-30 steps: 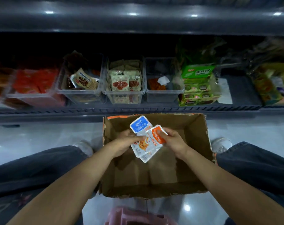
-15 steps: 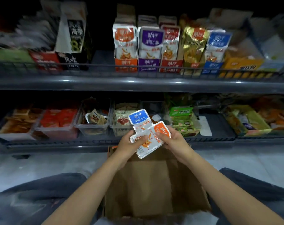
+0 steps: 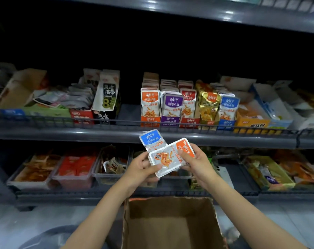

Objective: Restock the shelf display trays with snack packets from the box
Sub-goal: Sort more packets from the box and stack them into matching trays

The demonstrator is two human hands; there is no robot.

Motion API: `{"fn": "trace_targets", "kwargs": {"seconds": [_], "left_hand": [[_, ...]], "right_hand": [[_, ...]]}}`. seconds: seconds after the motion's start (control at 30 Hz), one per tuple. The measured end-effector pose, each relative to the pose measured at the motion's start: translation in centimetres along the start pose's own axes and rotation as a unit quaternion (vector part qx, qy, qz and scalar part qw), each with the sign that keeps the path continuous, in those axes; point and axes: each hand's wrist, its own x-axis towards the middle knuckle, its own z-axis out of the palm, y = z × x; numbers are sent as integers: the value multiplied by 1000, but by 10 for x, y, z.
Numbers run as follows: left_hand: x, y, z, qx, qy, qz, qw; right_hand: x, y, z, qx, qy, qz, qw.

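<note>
- Now, just above the cardboard box (image 3: 170,223), your left hand (image 3: 142,170) grips the lower end of a small packet stack, fingers curled beneath it.
- Straight above the box, the blue-topped packet (image 3: 150,139) fans out behind the orange-topped packet (image 3: 167,158). Both are flat, glossy film pouches with crimped edges, and likely slippery.
- Above the box's right half, your right hand (image 3: 199,164) pinches the orange end, thumb on top.
- You seem to be sorting by colour. Next, stand the blue one upright in the blue display tray (image 3: 226,122), up and right of the box.

Box (image 3: 170,212) cut by bottom edge; blue packet (image 3: 150,139) partly behind orange packet (image 3: 167,158).
</note>
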Motion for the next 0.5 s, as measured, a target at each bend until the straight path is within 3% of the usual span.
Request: {"fn": "trace_targets", "kwargs": {"seconds": [0.33, 0.5], "left_hand": [[11, 43, -26, -54, -11, 33, 998], [20, 44, -37, -26, 22, 33, 999]], "right_hand": [[17, -43, 24, 163, -77, 116, 977], [31, -50, 32, 93, -89, 89, 988]]}}
